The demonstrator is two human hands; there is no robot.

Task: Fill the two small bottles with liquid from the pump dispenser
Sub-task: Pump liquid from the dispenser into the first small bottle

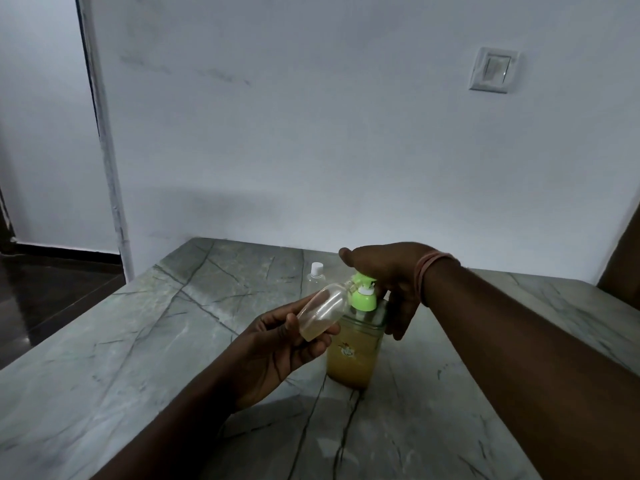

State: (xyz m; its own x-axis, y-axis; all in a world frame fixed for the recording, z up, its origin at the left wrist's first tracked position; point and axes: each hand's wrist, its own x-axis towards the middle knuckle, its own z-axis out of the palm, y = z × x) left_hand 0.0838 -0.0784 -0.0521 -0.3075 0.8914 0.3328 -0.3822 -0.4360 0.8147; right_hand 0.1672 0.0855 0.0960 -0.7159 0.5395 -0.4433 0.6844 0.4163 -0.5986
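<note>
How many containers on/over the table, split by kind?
Small clear bottles: 2, one tilted in the left hand at the spout, one capped, standing behind
Pump dispensers: 1, green head, amber liquid, right hand on top
Total: 3

Marble table (wall switch above).

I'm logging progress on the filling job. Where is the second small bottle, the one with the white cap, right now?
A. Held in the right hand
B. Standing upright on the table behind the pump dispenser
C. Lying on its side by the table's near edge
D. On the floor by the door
B: the capped bottle stands upright on the table behind the pump dispenser, touched by neither hand.
</note>
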